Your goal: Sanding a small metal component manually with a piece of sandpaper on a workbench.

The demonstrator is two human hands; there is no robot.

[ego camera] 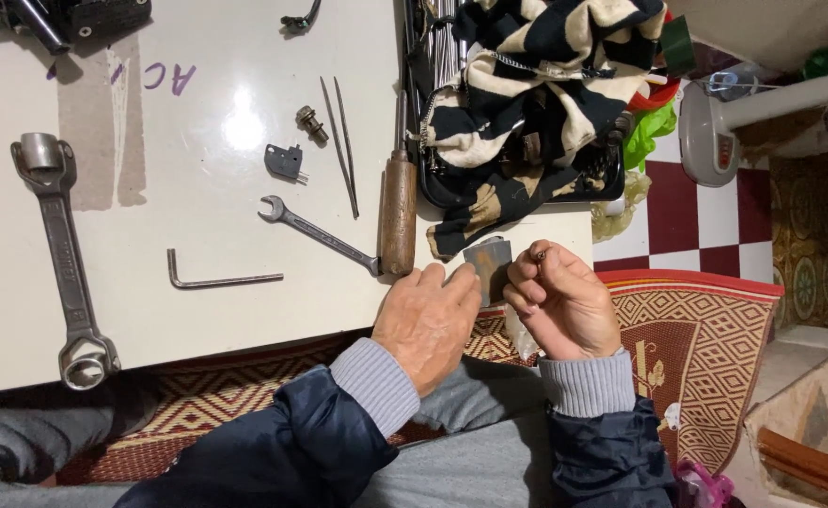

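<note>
- The view looks down on a white bench (244,301) from the head camera, with both hands at the lower centre of the frame.
- The left hand (428,320) lies palm down at the bench's near edge, its fingers close together and their tips touching a small grey metal plate (487,263).
- The plate, rust-marked, sits at the bench's lower right corner, roughly square, so no clear long axis shows; it seems to lie flat.
- The right hand (559,301) hovers just right of the plate, fingers curled, thumb and forefinger pinching a tiny dark part (540,253), too small to identify.
- In my judgement, keeping the plate pinned flat and the tiny part gripped near its tip would steady this work.
- A wooden-handled tool (398,212) lies just above the left hand, running up the frame.
</note>
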